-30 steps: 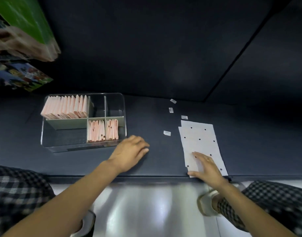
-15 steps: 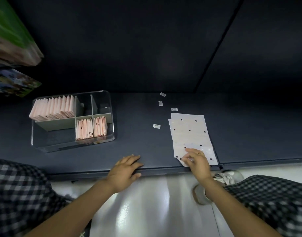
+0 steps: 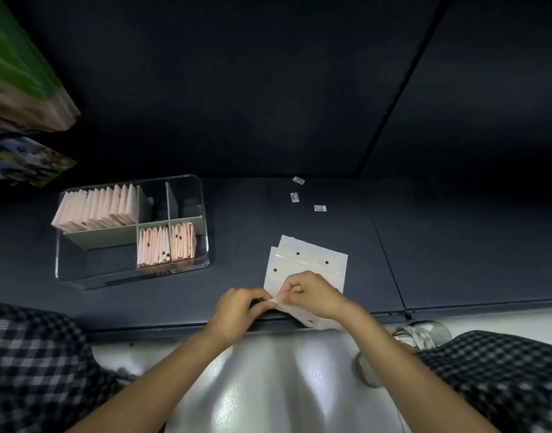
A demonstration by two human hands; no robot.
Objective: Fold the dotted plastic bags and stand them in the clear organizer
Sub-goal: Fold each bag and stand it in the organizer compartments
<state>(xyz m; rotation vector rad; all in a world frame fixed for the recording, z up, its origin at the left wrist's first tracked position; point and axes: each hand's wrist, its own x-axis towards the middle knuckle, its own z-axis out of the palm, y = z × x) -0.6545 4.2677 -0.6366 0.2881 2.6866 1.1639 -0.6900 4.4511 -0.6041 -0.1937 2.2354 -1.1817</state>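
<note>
A small stack of flat white plastic bags with black dots (image 3: 309, 260) lies on the dark shelf (image 3: 456, 260) near its front edge. The top bag's near end (image 3: 303, 317) is lifted and folded toward me. My left hand (image 3: 237, 310) and my right hand (image 3: 312, 295) both pinch that near edge, fingertips almost meeting. The clear organizer (image 3: 203, 245) stands to the left. Folded pinkish bags stand upright in its back-left compartment (image 3: 96, 207) and in two front-right compartments (image 3: 167, 246).
Three small white labels (image 3: 320, 208) lie on the shelf behind the bags. Colourful packages (image 3: 21, 89) hang at the upper left. My checked trouser legs (image 3: 34, 370) flank a shiny white floor, and a shoe (image 3: 402, 342) shows at the right.
My left hand came right from the shelf edge to the bags. Both hands took hold of the top bag's near end and lifted it. The stack sits closer to the front edge.
</note>
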